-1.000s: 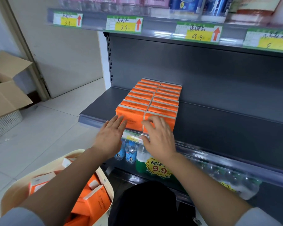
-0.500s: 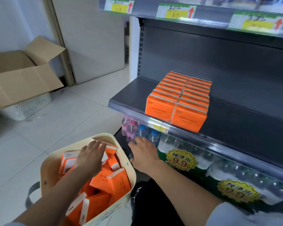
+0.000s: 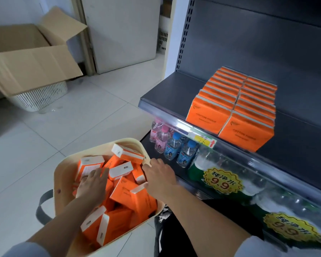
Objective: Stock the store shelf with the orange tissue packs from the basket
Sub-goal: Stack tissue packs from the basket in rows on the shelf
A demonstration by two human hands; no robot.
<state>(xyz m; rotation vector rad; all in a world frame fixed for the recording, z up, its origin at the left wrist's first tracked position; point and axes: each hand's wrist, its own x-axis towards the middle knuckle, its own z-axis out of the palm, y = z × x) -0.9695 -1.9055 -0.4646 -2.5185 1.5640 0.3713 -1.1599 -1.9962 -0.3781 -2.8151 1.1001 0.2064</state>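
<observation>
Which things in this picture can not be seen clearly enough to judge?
- Head view: how many packs the basket holds; top packs and both hands cover lower ones.
- Left hand and right hand: the backs of the hands hide any grasp.
- Shelf price tag: blurred, unreadable.
- Cardboard box: cut off left.

Two rows of orange tissue packs (image 3: 230, 106) on the shelf, one basket (image 3: 67, 167), two hands.
</observation>
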